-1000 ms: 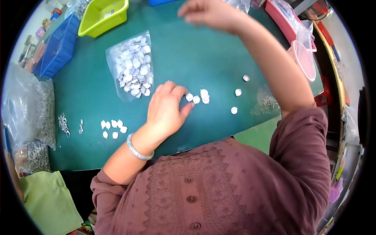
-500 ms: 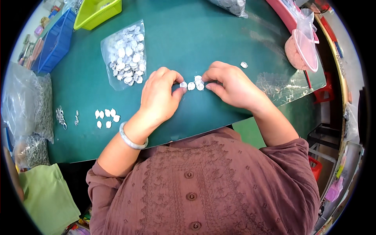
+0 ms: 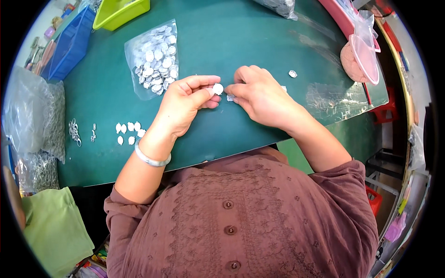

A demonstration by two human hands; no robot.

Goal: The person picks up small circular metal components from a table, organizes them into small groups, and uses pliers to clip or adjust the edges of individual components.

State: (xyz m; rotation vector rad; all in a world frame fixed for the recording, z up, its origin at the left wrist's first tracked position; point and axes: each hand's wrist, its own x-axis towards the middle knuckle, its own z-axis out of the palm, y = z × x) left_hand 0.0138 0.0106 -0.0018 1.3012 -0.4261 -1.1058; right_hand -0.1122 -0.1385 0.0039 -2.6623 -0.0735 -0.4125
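Note:
A small round silver-white pendant point(image 3: 218, 89) is pinched between the thumb and fingers of my left hand point(image 3: 181, 99), just above the table. My right hand point(image 3: 262, 95) is beside it, its fingers curled down and closed on another silver pendant point(image 3: 230, 97) at the tabletop; the fingers partly cover it. One more piece peeks out behind my right wrist. To the left lies a small group of the same pendants point(image 3: 131, 126). A clear plastic bag point(image 3: 155, 60) full of them rests beyond my left hand. A single pendant point(image 3: 292, 73) lies at the right.
Chain pieces point(image 3: 74, 132) and a small link point(image 3: 93, 132) lie on the left of the green table point(image 3: 199, 153). Clear bags of metal chain point(image 3: 51, 116) stand at the left edge. Blue point(image 3: 69, 46) and lime point(image 3: 120, 14) bins are behind; a pink basket point(image 3: 359, 58) is at right.
My left hand has lifted a pendant off the table and turned palm inward. My right hand has shifted slightly left, its fingers now over the loose pieces.

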